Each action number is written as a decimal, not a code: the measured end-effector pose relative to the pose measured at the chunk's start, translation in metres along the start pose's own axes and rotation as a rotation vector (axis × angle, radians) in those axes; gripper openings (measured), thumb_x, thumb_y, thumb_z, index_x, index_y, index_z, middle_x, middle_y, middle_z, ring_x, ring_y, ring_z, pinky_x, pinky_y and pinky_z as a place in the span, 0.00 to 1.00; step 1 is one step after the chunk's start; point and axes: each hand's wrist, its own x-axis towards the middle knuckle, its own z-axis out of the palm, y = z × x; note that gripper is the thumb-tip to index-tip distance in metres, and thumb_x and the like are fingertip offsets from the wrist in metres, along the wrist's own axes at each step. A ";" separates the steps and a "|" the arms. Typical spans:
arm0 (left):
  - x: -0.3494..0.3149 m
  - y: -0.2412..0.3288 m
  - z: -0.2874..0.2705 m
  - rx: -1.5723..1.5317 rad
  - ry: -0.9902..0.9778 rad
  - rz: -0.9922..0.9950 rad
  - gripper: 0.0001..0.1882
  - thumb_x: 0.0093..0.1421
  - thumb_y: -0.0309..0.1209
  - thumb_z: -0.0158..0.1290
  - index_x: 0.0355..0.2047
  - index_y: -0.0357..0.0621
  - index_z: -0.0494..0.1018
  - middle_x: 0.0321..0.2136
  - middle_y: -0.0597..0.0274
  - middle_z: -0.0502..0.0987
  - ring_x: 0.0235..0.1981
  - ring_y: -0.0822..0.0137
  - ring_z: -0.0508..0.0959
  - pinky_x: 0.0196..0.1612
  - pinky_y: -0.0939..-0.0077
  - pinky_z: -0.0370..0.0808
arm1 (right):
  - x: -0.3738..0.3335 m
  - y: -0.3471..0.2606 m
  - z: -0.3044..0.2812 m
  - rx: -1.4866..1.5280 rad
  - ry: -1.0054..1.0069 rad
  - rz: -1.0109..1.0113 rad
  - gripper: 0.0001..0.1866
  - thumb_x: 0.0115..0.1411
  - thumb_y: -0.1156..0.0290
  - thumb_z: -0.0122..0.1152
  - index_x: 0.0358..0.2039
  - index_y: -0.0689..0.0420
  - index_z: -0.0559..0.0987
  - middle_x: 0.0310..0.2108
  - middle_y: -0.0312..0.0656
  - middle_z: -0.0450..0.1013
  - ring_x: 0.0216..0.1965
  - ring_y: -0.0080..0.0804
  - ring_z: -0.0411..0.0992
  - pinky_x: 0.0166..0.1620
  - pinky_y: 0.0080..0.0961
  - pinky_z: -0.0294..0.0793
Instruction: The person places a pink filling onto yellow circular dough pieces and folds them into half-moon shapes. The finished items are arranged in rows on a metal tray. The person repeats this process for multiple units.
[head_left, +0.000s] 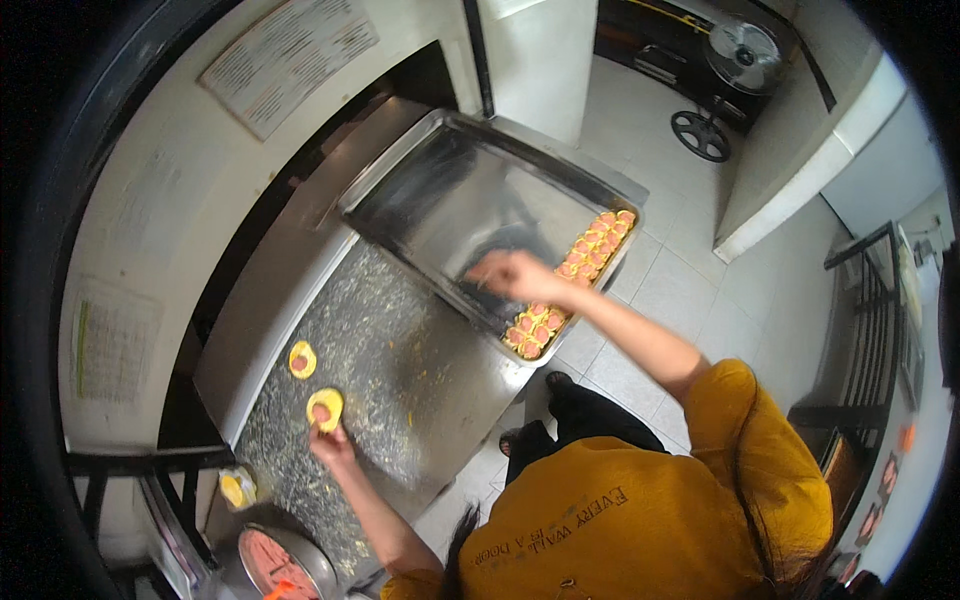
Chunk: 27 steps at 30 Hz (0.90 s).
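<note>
Left hand (pixel 330 445): fingertips in contact with the lower side of a yellow dough disc (pixel 331 399) bearing a pink portion of filling; whether the disc is raised off the surface cannot be established. A second filled dough disc (pixel 302 360) lies near it on the grey, pale-smeared worktop (pixel 390 320). Right hand (pixel 515 275): above the rectangular metal baking tray (pixel 420 195) (motion-blurred, finger position unreadable), its forearm crossing packed rows of yellow-and-pink pieces (pixel 598 245) at the tray's right end. Lower left: a yellow-and-white container (pixel 237 488) and a metal bowl (pixel 327 568) of pink filling (pixel 268 562). Background: a pedestal fan (pixel 745 55) with round black base
</note>
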 end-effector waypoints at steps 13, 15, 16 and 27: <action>-0.157 -0.113 0.111 0.596 -0.211 -0.084 0.12 0.56 0.28 0.44 0.41 0.38 0.68 0.34 0.60 0.72 0.34 0.70 0.73 0.36 0.77 0.72 | -0.059 -0.014 0.206 0.593 0.032 0.765 0.07 0.54 0.76 0.53 0.32 0.64 0.77 0.27 0.37 0.73 0.28 0.19 0.69 0.32 0.19 0.69; -0.154 -0.124 0.100 0.827 -0.203 0.101 0.13 0.56 0.27 0.43 0.41 0.37 0.69 0.34 0.57 0.74 0.32 0.68 0.75 0.34 0.76 0.72 | -0.064 0.003 0.213 0.531 0.013 0.767 0.08 0.55 0.79 0.51 0.35 0.63 0.76 0.30 0.36 0.72 0.31 0.20 0.70 0.36 0.17 0.71; -0.152 -0.128 0.095 0.880 -0.193 0.221 0.13 0.56 0.26 0.43 0.41 0.36 0.70 0.33 0.55 0.75 0.30 0.66 0.76 0.33 0.76 0.73 | -0.064 -0.001 0.212 0.656 0.040 0.781 0.08 0.55 0.80 0.50 0.36 0.63 0.75 0.31 0.37 0.72 0.31 0.20 0.70 0.37 0.17 0.71; -0.167 -0.106 0.093 0.550 -0.391 0.029 0.17 0.53 0.17 0.46 0.45 0.33 0.69 0.42 0.54 0.73 0.39 0.67 0.75 0.37 0.76 0.76 | -0.077 -0.029 0.207 0.756 0.033 0.574 0.14 0.49 0.89 0.53 0.37 0.63 0.76 0.37 0.37 0.74 0.38 0.25 0.72 0.43 0.21 0.72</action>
